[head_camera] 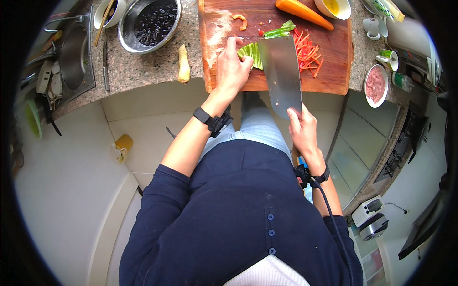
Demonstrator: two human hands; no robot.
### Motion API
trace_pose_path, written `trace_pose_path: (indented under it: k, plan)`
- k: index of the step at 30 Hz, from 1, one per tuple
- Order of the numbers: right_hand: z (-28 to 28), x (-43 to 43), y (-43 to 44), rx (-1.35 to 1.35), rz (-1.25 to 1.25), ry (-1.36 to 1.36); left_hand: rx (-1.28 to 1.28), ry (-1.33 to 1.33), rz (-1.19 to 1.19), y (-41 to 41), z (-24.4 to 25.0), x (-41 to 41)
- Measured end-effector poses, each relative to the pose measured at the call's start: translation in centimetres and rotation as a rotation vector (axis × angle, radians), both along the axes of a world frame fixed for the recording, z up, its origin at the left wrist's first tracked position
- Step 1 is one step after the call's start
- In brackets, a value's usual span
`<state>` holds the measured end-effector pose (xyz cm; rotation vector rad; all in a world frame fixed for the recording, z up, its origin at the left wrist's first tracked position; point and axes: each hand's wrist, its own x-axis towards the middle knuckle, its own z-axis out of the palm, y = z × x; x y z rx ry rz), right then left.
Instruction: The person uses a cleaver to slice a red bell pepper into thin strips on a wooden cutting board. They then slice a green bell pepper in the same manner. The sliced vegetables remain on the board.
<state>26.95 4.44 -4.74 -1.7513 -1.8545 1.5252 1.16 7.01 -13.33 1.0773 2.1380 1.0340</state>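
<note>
A wide cleaver (281,68) is in my right hand (304,128), its blade over the wooden cutting board (229,78). Against the blade's left side lies a flattened, ridged piece of green pepper (253,53). My left hand (232,66) holds that piece at its left end, fingers bent and thumb at its near edge. Another green pepper strip (282,30) rests beyond the blade. To the blade's right is a heap of thin red pepper strips (309,57), partly hidden by the cleaver. A curved orange-red trimming (240,22) sits farther back.
A peeled carrot (304,13) and a bowl of yellow liquid (334,7) are at the back right. Left stand a metal bowl of dark soaked pieces (125,35), a ginger-like root (184,64), a narrow knife (105,68) and the sink (75,60). Minced meat (375,85) fills a bowl at right.
</note>
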Motion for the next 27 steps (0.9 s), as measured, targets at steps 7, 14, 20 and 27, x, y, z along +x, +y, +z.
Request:
trace_pose_path:
  k: [7, 14, 20, 27]
  plan:
    - [-0.1, -0.7, -0.4, -0.143, -0.118, 0.124, 0.068, 0.259, -0.056, -0.8, 0.5, -0.7]
    - [-1.3, -0.3, -0.4, -0.194, -0.169, 0.180, 0.204, 0.360, -0.259, -0.8, -0.4, -1.3]
    - [-2.4, -0.2, -1.0, -0.345, -0.296, 0.321, 0.228, 0.319, -0.273, -0.2, -0.1, -1.0]
    - [-3.8, -1.0, -1.5, -0.375, -0.372, 0.435, 0.157, 0.242, -0.262, -0.1, -0.5, -1.0]
